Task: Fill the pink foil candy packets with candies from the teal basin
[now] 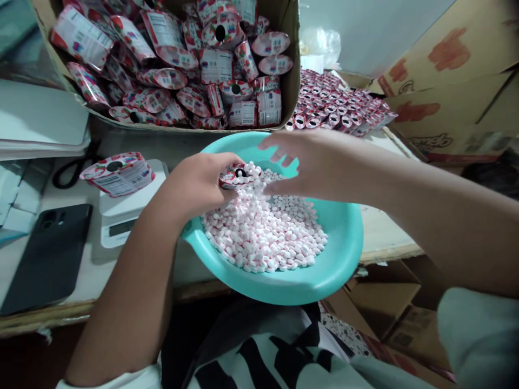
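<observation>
My left hand grips a small red-and-white candy container with a dark round opening at its top. White-pink candies lie heaped in a turquoise basin beneath it, and several sit on and around the opening. Over the basin's right side, my right hand has its fingers spread, slightly blurred, with the palm turned toward the container. Loose candies blur between the two hands. Nothing shows held in the right hand.
Behind the basin stands a cardboard box full of similar containers. More containers are stacked at its right. On the left are a white scale bearing one container, a dark phone and scissors. Cartons rise at right.
</observation>
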Motion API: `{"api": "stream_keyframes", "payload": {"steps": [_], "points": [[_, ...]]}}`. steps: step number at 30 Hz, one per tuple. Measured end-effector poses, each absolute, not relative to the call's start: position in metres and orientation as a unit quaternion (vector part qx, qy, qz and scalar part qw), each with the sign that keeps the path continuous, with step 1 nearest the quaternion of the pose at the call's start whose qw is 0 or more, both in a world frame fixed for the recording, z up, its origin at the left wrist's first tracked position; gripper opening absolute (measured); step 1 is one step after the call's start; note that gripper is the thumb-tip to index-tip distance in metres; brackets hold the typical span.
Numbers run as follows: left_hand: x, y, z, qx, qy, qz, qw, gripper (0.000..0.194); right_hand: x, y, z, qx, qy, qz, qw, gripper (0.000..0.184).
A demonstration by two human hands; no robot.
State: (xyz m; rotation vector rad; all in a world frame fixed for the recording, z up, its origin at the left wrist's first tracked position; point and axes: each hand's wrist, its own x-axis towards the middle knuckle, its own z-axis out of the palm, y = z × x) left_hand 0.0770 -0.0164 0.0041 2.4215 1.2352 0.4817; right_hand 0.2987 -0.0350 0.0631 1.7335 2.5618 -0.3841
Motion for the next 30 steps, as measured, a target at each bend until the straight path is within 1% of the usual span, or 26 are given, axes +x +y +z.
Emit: {"api": "stream_keyframes", "payload": {"steps": [2,4,5,6,8,10,15,17,21,23,25,27,29,30], "points": [[0.077,-0.016,0.003,0.85,0.446,0.195,0.203,0.045,0.31,-0.04,0.044,0.537,0.822,-0.17,0.09,0.091],[0.077,-0.016,0.004,0.844,0.447,0.212,0.208,0.045,0.314,-0.045,0.019,0.47,0.828,-0.267,0.15,0.118],[0.078,-0.016,0.004,0.843,0.447,0.217,0.208,0.044,0.313,-0.047,0.008,0.458,0.817,-0.308,0.17,0.127],[0.078,-0.017,0.004,0.842,0.448,0.218,0.206,0.044,0.311,-0.049,-0.002,0.451,0.812,-0.327,0.171,0.135],[0.078,-0.017,0.005,0.842,0.453,0.21,0.203,0.043,0.305,-0.053,-0.013,0.436,0.812,-0.349,0.168,0.14],[0.078,-0.018,0.005,0.845,0.456,0.197,0.196,0.043,0.3,-0.055,-0.014,0.413,0.823,-0.354,0.161,0.136],[0.078,-0.019,0.007,0.856,0.449,0.175,0.189,0.043,0.29,-0.065,-0.004,0.374,0.848,-0.358,0.116,0.108],[0.078,-0.02,0.008,0.855,0.45,0.176,0.188,0.042,0.286,-0.068,-0.005,0.37,0.851,-0.357,0.104,0.104],[0.079,-0.02,0.009,0.858,0.449,0.171,0.182,0.04,0.278,-0.07,-0.012,0.375,0.859,-0.332,0.106,0.094],[0.079,-0.02,0.009,0.86,0.445,0.169,0.183,0.039,0.276,-0.07,-0.012,0.379,0.862,-0.322,0.097,0.08],[0.079,-0.021,0.01,0.861,0.444,0.164,0.187,0.04,0.276,-0.069,-0.008,0.392,0.854,-0.328,0.097,0.062],[0.079,-0.021,0.011,0.861,0.444,0.155,0.193,0.039,0.279,-0.065,0.002,0.418,0.835,-0.342,0.105,0.051],[0.079,-0.021,0.01,0.866,0.436,0.148,0.195,0.038,0.284,-0.056,0.017,0.442,0.823,-0.343,0.094,0.049],[0.079,-0.021,0.01,0.87,0.428,0.147,0.194,0.038,0.287,-0.051,0.025,0.453,0.825,-0.332,0.073,0.05]]}}
